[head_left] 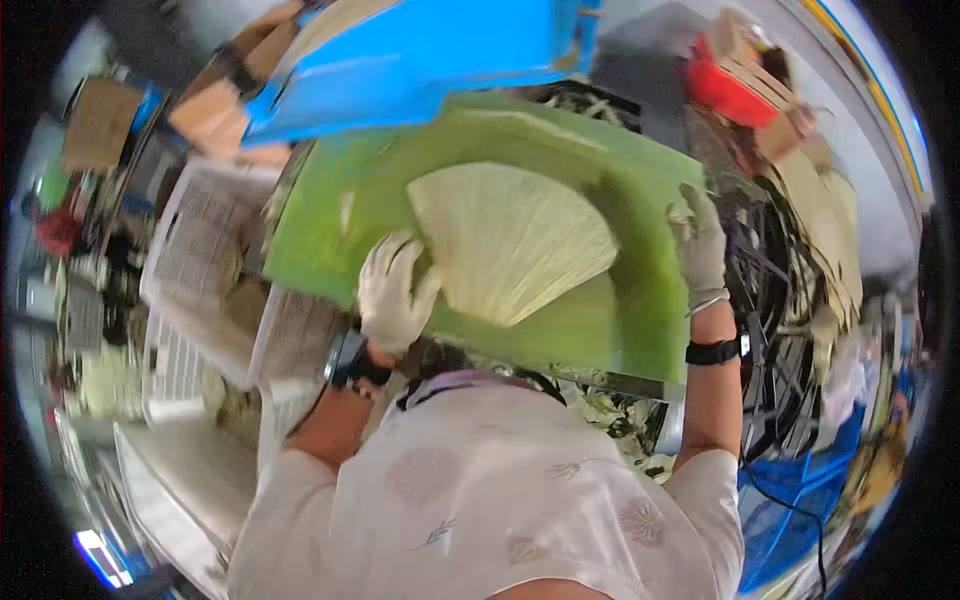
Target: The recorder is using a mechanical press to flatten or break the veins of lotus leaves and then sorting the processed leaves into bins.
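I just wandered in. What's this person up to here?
A person in white gloves is at a green work surface with a pale, fan-shaped sheet spread flat on it. The left hand is at the sheet's left edge, though whether it touches is hard to tell. The right hand is apart from the sheet, by the surface's right edge, and seems to hold nothing. A blue plastic tray is at the far side.

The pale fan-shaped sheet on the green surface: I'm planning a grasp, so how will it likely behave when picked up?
The pale sheet looks thin, so it is probably light for its size. Being broad, it may sag if lifted by one edge. Fine lines spreading across it suggest it could split along them.
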`<state>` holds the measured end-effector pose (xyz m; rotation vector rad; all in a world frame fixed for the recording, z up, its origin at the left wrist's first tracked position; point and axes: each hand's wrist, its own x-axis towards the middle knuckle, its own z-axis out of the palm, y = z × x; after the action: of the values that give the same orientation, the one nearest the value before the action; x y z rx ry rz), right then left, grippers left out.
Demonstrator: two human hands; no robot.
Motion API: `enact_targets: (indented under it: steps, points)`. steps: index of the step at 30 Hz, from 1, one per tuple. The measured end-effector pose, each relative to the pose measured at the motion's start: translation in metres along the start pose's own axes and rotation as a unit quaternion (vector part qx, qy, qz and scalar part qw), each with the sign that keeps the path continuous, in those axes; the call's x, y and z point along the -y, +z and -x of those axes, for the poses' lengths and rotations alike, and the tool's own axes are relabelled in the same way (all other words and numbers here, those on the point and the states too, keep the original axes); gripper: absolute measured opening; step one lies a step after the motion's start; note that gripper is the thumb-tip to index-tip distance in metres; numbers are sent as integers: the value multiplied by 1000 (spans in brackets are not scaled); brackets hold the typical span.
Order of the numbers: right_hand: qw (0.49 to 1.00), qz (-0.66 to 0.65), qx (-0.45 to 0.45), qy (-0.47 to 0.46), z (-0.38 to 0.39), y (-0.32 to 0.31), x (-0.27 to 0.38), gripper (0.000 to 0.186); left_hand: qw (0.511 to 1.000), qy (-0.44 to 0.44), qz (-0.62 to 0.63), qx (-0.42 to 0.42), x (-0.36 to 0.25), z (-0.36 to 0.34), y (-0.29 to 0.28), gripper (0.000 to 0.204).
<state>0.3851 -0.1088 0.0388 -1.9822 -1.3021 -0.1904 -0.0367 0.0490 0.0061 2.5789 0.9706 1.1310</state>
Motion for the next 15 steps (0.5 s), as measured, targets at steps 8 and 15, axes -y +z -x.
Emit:
enact_targets:
  steps: [8,15]
  points:
    - [960,83,233,-133,15,80,96,69,969,-213,19,-123,-22,42,-29,52]
    - [909,-57,303,-279,36,89,179,62,777,-493,375,-113,-13,97,-55,51]
